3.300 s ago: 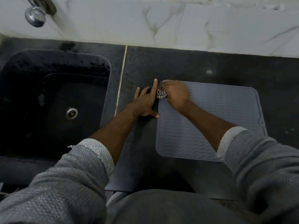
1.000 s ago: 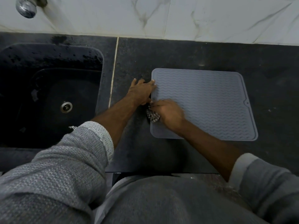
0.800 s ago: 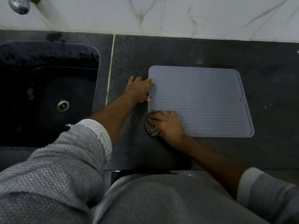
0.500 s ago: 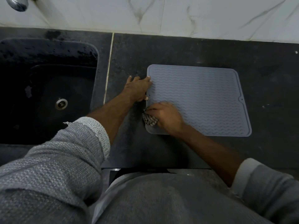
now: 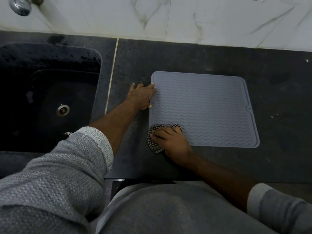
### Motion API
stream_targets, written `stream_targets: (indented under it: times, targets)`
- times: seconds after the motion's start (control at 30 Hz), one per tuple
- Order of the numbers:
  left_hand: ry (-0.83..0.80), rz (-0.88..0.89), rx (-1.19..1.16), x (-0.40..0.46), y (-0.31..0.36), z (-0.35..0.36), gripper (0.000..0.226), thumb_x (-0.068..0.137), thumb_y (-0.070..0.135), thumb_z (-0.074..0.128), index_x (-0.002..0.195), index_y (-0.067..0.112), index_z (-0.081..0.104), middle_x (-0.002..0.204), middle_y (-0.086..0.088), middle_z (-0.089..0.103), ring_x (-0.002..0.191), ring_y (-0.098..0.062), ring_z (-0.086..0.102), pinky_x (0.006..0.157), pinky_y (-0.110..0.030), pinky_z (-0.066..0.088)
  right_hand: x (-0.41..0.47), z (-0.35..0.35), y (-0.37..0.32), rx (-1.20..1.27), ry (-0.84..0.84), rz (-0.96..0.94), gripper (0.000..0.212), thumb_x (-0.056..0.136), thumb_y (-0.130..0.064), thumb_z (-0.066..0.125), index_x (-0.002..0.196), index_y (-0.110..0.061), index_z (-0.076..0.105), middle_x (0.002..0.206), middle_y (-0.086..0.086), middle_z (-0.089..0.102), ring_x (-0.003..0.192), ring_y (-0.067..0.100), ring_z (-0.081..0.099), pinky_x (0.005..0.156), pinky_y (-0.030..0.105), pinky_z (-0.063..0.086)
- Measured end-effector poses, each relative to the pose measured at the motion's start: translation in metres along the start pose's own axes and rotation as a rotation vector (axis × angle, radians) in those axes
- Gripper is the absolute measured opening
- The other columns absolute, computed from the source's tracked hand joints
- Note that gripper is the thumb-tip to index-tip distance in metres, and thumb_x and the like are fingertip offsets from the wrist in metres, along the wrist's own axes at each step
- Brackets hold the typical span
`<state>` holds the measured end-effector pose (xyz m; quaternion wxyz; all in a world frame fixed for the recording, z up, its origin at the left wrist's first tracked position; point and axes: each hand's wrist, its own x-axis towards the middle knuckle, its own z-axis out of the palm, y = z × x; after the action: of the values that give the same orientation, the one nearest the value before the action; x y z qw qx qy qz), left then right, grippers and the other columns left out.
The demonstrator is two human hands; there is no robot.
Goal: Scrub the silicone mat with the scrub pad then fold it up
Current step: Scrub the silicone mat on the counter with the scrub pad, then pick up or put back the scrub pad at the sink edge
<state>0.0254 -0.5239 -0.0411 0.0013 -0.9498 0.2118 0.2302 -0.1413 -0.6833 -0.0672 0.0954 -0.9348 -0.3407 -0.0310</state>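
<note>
A grey silicone mat [image 5: 207, 108] with a wavy ribbed surface lies flat on the dark counter. My left hand [image 5: 141, 96] rests flat on the counter against the mat's left edge, fingertips touching the rim. My right hand [image 5: 172, 139] presses a black-and-white checked scrub pad [image 5: 154, 144] down on the mat's near left corner, fingers spread over the pad. Part of the pad sticks out past the mat's edge onto the counter.
A black sink [image 5: 49, 98] with a metal drain [image 5: 63, 110] lies to the left. A chrome tap [image 5: 21, 5] hangs at the top left. A white marble wall [image 5: 202, 19] runs behind the dark counter [image 5: 278, 81].
My right hand has slid the scrub pad along the mat's left edge, from the far corner down to the near left corner. My left hand has stayed at the left edge.
</note>
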Motion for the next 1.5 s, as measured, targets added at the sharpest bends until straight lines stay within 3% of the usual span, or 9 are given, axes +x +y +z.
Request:
stream_targets:
  times: [0.13, 0.4, 0.5, 0.73, 0.9, 1.13, 1.27, 1.5]
  targets:
    - [0.004, -0.017, -0.005, 0.002, 0.001, 0.002, 0.077, 0.088, 0.029, 0.064, 0.151, 0.022, 0.019, 0.160, 0.001, 0.006, 0.143, -0.035, 0.013, 0.115, -0.058, 0.004, -0.001, 0.002, 0.001, 0.041, -0.010, 0.014, 0.043, 0.073, -0.008, 0.064, 0.115, -0.017, 0.065, 0.120, 0.002, 0.064, 0.109, 0.024, 0.059, 0.084, 0.037, 0.045]
    - [0.142, -0.033, -0.070, -0.005, -0.002, 0.022, 0.075, 0.091, 0.030, 0.059, 0.152, 0.027, 0.013, 0.160, 0.003, 0.007, 0.144, -0.032, 0.009, 0.114, -0.058, 0.006, 0.009, -0.009, 0.006, 0.223, 0.022, 0.088, 0.043, 0.074, -0.007, 0.052, 0.114, -0.012, 0.066, 0.118, 0.007, 0.065, 0.103, 0.029, 0.060, 0.085, 0.041, 0.044]
    - [0.199, -0.105, -0.125, -0.015, -0.005, 0.037, 0.077, 0.094, 0.038, 0.053, 0.152, 0.029, 0.004, 0.160, 0.005, 0.002, 0.145, -0.029, 0.005, 0.115, -0.055, 0.005, 0.013, -0.018, 0.021, 0.260, 0.026, 0.085, 0.049, 0.070, -0.015, 0.072, 0.118, -0.011, 0.063, 0.120, 0.010, 0.063, 0.105, 0.030, 0.059, 0.088, 0.042, 0.044]
    - [0.254, -0.316, -0.210, -0.041, -0.025, 0.040, 0.086, 0.089, 0.055, 0.050, 0.151, 0.031, -0.005, 0.160, 0.010, -0.008, 0.146, -0.027, -0.002, 0.115, -0.051, 0.005, 0.040, -0.041, 0.058, 0.220, 0.083, 0.026, 0.043, 0.079, -0.006, 0.064, 0.122, -0.008, 0.059, 0.123, 0.012, 0.061, 0.111, 0.030, 0.056, 0.096, 0.040, 0.041]
    - [0.348, -0.394, -0.229, -0.075, -0.039, 0.036, 0.090, 0.088, 0.058, 0.051, 0.151, 0.030, -0.006, 0.160, 0.008, -0.006, 0.146, -0.028, -0.001, 0.114, -0.052, 0.006, 0.067, -0.049, 0.068, 0.223, 0.078, -0.064, 0.045, 0.077, 0.002, 0.061, 0.122, -0.005, 0.059, 0.122, 0.014, 0.061, 0.109, 0.032, 0.056, 0.092, 0.044, 0.044]
    - [0.396, -0.534, -0.251, -0.127, -0.070, 0.034, 0.089, 0.088, 0.062, 0.047, 0.151, 0.030, -0.008, 0.160, 0.009, -0.010, 0.146, -0.026, -0.003, 0.115, -0.053, 0.005, 0.121, -0.062, 0.052, 0.146, 0.088, -0.182, 0.045, 0.077, 0.006, 0.059, 0.120, -0.005, 0.060, 0.123, 0.014, 0.060, 0.106, 0.035, 0.057, 0.086, 0.048, 0.046]
    - [0.444, -0.561, -0.261, -0.149, -0.093, 0.034, 0.089, 0.089, 0.064, 0.043, 0.151, 0.027, -0.008, 0.159, 0.007, -0.012, 0.146, -0.027, -0.005, 0.116, -0.053, 0.004, 0.158, -0.068, 0.035, 0.101, 0.108, -0.213, 0.049, 0.074, 0.008, 0.059, 0.120, -0.008, 0.060, 0.124, 0.011, 0.060, 0.108, 0.033, 0.055, 0.082, 0.043, 0.044]
    - [0.452, -0.642, -0.283, -0.179, -0.172, 0.031, 0.091, 0.088, 0.067, 0.039, 0.151, 0.025, -0.012, 0.159, 0.008, -0.015, 0.146, -0.021, -0.008, 0.115, -0.050, 0.002, 0.248, -0.061, -0.008, 0.054, 0.117, -0.264, 0.050, 0.076, 0.008, 0.059, 0.123, -0.008, 0.059, 0.126, 0.011, 0.059, 0.108, 0.033, 0.055, 0.083, 0.042, 0.044]
